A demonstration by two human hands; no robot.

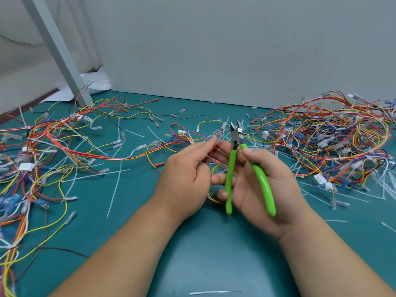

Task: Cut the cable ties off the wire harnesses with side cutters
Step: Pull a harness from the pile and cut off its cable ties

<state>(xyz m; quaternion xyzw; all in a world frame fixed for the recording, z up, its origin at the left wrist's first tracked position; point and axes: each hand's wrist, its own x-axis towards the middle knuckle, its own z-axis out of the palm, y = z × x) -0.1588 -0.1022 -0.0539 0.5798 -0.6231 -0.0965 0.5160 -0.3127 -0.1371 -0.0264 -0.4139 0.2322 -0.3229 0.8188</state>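
My right hand (pixel 263 183) grips green-handled side cutters (pixel 234 161), handles spread in the palm and the dark jaws open, pointing away from me. My left hand (pixel 185 174) pinches a thin bundle of red and yellow wires of a harness (pixel 211 153) just left of the cutter's jaws. That harness trails off to the left over the green table mat (pixel 203 243). A small white piece sits at the jaws' tip.
A big heap of tangled wire harnesses (pixel 334 142) lies at the right, another spread of harnesses (pixel 49 151) at the left. Cut white cable ties (pixel 116 185) litter the mat. A grey wall stands behind, and a slanted grey post (pixel 57 50) rises at the back left.
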